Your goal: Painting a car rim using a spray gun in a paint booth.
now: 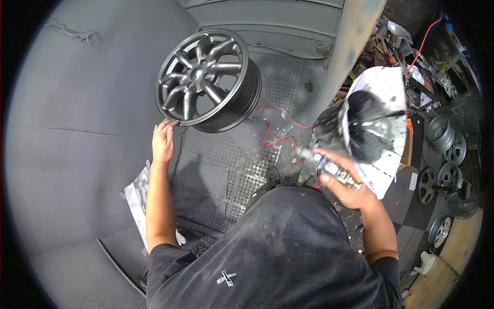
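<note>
The dark wheel (216, 67) is at 11 o'clock, and the left hand (163, 141), at 9 o'clock, has its fingers against the rim at about the wheel's 7 o'clock; whether they pinch it I cannot tell. At 3 o'clock the right hand (346, 180) is wrapped round a blurred spray gun (335, 171), nose toward 10 o'clock, well apart from the wheel, with a red hose (282, 139) between.

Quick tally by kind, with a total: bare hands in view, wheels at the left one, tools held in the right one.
Bare hands: 2 (left hand, right hand)
Dark wheel: 1
Handheld tool: 1
Total: 4
</note>
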### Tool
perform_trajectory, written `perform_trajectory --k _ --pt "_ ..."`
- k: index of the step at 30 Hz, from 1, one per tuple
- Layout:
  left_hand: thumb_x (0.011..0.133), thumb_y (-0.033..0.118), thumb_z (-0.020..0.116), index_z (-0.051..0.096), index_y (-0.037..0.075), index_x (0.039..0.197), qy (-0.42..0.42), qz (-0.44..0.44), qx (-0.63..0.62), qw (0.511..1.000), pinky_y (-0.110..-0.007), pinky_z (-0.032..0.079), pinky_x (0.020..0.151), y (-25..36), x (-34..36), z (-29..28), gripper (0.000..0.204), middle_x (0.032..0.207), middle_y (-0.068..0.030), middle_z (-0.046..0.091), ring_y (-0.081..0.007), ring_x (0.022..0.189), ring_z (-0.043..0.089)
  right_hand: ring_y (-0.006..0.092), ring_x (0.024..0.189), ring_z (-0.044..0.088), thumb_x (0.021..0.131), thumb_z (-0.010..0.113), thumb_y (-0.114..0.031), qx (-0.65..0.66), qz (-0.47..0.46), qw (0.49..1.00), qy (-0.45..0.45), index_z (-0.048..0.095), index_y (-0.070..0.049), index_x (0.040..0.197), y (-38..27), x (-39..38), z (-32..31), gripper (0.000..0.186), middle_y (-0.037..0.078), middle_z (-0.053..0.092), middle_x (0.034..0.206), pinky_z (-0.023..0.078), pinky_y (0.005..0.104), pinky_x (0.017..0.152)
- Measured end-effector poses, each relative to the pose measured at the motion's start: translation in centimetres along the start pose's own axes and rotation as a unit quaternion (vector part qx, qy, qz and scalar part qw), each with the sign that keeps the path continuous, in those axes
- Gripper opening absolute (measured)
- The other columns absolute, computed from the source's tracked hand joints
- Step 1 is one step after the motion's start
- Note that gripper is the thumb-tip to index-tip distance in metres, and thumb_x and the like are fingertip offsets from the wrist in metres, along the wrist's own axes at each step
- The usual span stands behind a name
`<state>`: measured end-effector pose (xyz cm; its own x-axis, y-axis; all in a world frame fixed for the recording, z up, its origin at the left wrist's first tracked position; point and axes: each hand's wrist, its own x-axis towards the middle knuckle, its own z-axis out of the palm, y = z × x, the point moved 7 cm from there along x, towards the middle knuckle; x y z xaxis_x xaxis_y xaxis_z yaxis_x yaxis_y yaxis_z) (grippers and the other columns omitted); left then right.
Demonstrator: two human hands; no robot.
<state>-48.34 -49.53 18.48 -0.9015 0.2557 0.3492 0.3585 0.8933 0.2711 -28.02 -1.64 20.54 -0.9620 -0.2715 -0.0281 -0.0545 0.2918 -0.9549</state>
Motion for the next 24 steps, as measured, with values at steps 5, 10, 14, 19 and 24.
perform_trajectory --k 5,10,14,19,24 --pt "0.104 0.026 0.049 0.07 0.005 0.118 0.047 0.012 0.05 0.998 -0.049 0.035 0.113 0.6 -0.9 0.0 0.033 0.122 -0.013 0.067 -0.0356 0.125 0.056 0.0077 0.083 0.059 0.096 0.065 -0.012 -0.057 -0.067 0.974 0.209 0.054 -0.003 0.144 0.9 0.7 -1.6 0.05 0.003 0.067 0.103 0.05 0.023 0.073" --pt "0.098 0.021 0.057 0.064 0.002 0.128 0.024 0.059 -0.022 0.998 -0.05 0.037 0.112 7.6 -2.4 2.2 0.036 0.128 -0.0205 0.062 -0.0407 0.121 0.056 0.0174 0.125 0.056 0.095 0.068 -0.011 0.109 0.023 0.985 0.132 0.057 -0.004 0.139 1.7 1.1 3.0 0.046 0.01 0.063 0.135 0.042 0.0331 0.108" --pt "0.099 0.022 0.057 0.066 0.001 0.123 0.037 0.046 0.004 0.998 -0.046 0.043 0.103 7.0 -2.6 3.1 0.033 0.117 -0.017 0.063 -0.0374 0.111 0.058 0.0056 0.073 0.058 0.094 0.07 -0.014 0.082 -0.036 0.996 0.008 0.056 -0.005 0.142 1.5 0.8 7.1 0.05 -0.002 0.066 0.091 0.05 0.023 0.069" --pt "0.099 0.019 0.057 0.068 0.003 0.121 0.064 0.028 -0.019 0.997 -0.043 0.046 0.097 4.1 -3.6 2.5 0.03 0.114 -0.0141 0.063 -0.0338 0.107 0.059 0.0151 0.109 0.061 0.097 0.066 -0.014 -0.143 -0.043 0.986 0.07 0.056 -0.004 0.141 3.7 0.7 5.8 0.046 0.009 0.065 0.124 0.049 0.0287 0.093" --pt "0.098 0.018 0.057 0.066 0.004 0.124 0.065 0.035 -0.007 0.997 -0.043 0.046 0.1 3.4 -3.1 2.6 0.031 0.121 -0.0161 0.062 -0.0356 0.112 0.058 0.0092 0.089 0.06 0.097 0.066 -0.013 -0.065 -0.05 0.967 0.243 0.055 -0.003 0.141 5.1 2.4 1.2 0.047 0.007 0.066 0.114 0.051 0.0259 0.08"
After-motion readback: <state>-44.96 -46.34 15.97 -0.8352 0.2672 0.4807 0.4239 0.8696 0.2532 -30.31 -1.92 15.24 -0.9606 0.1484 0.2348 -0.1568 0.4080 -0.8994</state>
